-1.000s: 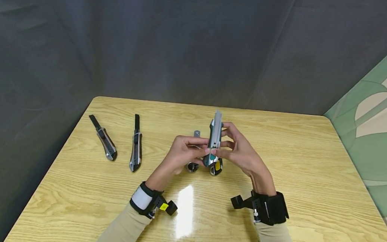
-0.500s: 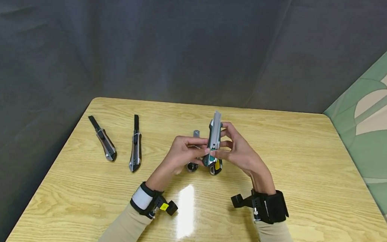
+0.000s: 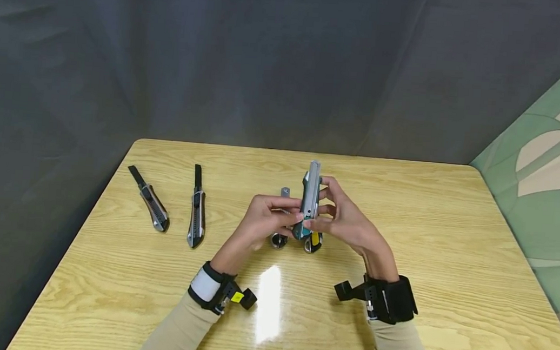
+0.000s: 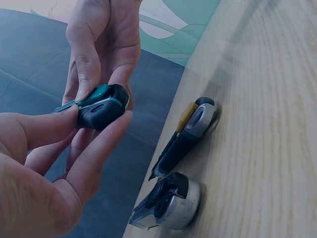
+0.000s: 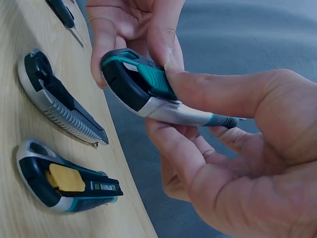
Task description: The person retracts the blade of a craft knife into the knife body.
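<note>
2 hands [image 3: 352, 218] pinch a teal-and-black cutter [image 3: 310, 196], its long axis pointing tip-first toward the dark curtain [image 3: 278, 66].

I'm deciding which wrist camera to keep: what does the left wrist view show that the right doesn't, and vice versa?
Only the left wrist view shows the leafy backdrop.
Only the right wrist view shows part of another cutter near its top edge.
Both show the left hand and right hand holding the green-slider cutter, and the yellow-slider cutter and silver cutter on the table.
</note>
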A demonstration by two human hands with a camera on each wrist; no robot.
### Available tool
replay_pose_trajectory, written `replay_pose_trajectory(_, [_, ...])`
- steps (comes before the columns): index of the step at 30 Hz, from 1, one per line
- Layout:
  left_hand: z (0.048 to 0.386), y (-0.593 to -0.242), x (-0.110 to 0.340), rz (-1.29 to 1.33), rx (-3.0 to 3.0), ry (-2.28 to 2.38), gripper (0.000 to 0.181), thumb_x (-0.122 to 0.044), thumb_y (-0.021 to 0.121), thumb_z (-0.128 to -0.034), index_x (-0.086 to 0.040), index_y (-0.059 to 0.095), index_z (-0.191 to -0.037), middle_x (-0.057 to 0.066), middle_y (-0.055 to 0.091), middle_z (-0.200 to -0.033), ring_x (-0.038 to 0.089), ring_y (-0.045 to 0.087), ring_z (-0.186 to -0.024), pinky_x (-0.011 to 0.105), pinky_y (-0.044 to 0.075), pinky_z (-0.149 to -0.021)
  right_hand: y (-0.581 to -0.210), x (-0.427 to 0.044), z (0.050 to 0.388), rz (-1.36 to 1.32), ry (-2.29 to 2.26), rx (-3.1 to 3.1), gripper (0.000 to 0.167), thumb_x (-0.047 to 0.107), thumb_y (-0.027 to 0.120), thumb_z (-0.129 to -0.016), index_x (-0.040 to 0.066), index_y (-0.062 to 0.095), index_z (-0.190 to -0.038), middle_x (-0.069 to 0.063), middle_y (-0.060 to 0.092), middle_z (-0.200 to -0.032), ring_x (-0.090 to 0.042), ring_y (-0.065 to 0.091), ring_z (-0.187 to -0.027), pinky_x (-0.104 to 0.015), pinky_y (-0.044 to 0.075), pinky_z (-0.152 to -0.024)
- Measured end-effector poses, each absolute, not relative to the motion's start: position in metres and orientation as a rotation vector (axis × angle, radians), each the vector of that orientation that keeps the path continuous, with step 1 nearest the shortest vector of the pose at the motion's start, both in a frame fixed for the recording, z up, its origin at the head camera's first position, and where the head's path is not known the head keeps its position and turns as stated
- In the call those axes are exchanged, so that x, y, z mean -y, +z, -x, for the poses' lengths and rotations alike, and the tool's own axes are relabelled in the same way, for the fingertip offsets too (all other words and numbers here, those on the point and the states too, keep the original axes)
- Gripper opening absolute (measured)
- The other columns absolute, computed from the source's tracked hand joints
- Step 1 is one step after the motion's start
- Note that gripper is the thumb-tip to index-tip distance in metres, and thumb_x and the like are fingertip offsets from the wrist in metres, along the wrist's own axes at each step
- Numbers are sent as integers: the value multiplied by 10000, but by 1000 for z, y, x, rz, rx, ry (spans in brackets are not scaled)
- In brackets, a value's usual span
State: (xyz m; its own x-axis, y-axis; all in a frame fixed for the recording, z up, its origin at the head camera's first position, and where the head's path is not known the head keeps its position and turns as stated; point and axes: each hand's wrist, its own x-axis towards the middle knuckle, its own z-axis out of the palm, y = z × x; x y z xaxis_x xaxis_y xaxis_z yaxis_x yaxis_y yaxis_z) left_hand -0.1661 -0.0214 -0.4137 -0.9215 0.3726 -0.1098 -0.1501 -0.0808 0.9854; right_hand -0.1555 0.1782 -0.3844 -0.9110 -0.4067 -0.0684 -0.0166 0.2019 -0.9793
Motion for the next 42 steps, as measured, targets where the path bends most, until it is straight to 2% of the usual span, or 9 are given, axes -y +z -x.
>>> replay_pose_trajectory(5, [166, -414, 22, -217, -1847, 2081, 257, -128, 719, -848, -128, 720, -1105, 141, 653, -1021, 242, 701, -780, 420, 608, -652, -383, -180, 158, 353, -1787, -2156, 730, 53, 737, -817, 258, 354, -1404, -172, 473, -1185, -330, 595, -1025, -422, 565, -798])
replay_pose_trajectory(9, [163, -413, 21, -244, -1892, 2042, 259, -140, 700, -867, -124, 706, -1126, 118, 647, -1025, 231, 692, -802, 421, 609, -663, -382, -186, 158, 273, -1847, -2111, 541, 108, 665, -892, 148, 425, -1375, -220, 522, -1157, -300, 638, -975, -450, 568, -854])
replay_pose_trajectory(13, [162, -412, 19, -281, -1908, 2008, 292, -145, 690, -875, -92, 679, -1162, 123, 642, -1043, 244, 684, -834, 468, 597, -725, -384, -194, 160, 184, -1848, -2164, 399, 80, 601, -929, 70, 486, -1310, -249, 541, -1112, -278, 656, -916, -490, 552, -869])
replay_pose_trajectory(18, [163, -411, 24, -251, -1917, 2012, 293, -156, 708, -863, -95, 683, -1149, 114, 653, -1080, 300, 671, -889, 486, 586, -765, -387, -211, 165, 80, -1745, -2267, 421, 54, 550, -936, 43, 458, -1347, -236, 529, -1112, -260, 633, -912, -503, 540, -890])
replay_pose_trajectory(23, [169, -411, 39, -208, -1968, 1996, 226, -155, 676, -890, -106, 698, -1109, 158, 653, -1108, 407, 626, -944, 504, 587, -738, -395, -234, 169, -30, -1598, -2361, 473, 112, 511, -967, 11, 398, -1415, -227, 529, -1157, -220, 613, -924, -430, 565, -872])
replay_pose_trajectory(28, [174, -412, 59, -158, -2047, 2019, 196, -134, 644, -911, -113, 700, -1097, 159, 674, -1073, 466, 620, -945, 551, 570, -742, -407, -244, 171, -64, -1487, -2397, 490, 165, 521, -968, -8, 402, -1410, -235, 558, -1178, -211, 634, -882, -411, 577, -819])
replay_pose_trajectory(35, [178, -412, 88, -139, -2240, 2051, 216, -166, 647, -912, -84, 693, -1106, 144, 685, -1023, 350, 669, -832, 526, 581, -715, -419, -239, 174, -62, -1373, -2459, 446, 124, 505, -929, -25, 459, -1346, -216, 572, -1078, -232, 618, -802, -364, 581, -730])
replay_pose_trajectory(42, [180, -416, 132, -64, -2477, 2009, 194, -138, 628, -922, -68, 694, -1090, 159, 690, -1010, 342, 662, -802, 509, 589, -680, -425, -236, 174, -94, -1264, -2541, 433, 158, 510, -950, -12, 471, -1346, -202, 609, -1062, -219, 634, -768, -345, 576, -694])
